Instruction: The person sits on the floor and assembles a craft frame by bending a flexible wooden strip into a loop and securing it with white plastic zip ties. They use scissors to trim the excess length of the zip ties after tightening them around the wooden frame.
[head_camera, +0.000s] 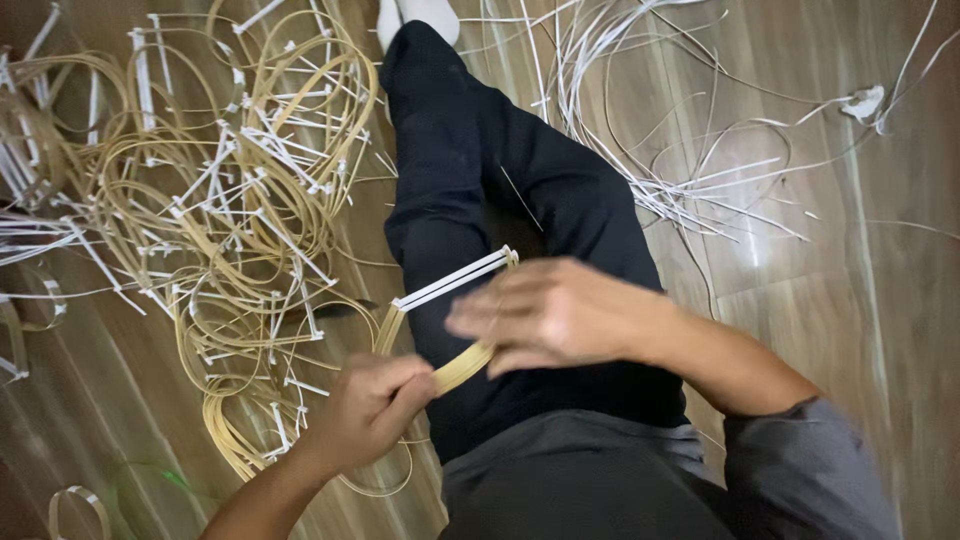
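Your left hand (372, 408) pinches the light, springy cane bundle (452, 370) just below your loosely curled right hand (545, 312); grip near the white tie (455, 279).

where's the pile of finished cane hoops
In the head view, the pile of cane hoops lies on the wooden floor, left of the person's black-trousered leg.

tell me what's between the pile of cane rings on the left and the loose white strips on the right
In the head view, the person's leg in black trousers stretches along the wooden floor between the cane rings and white strips.
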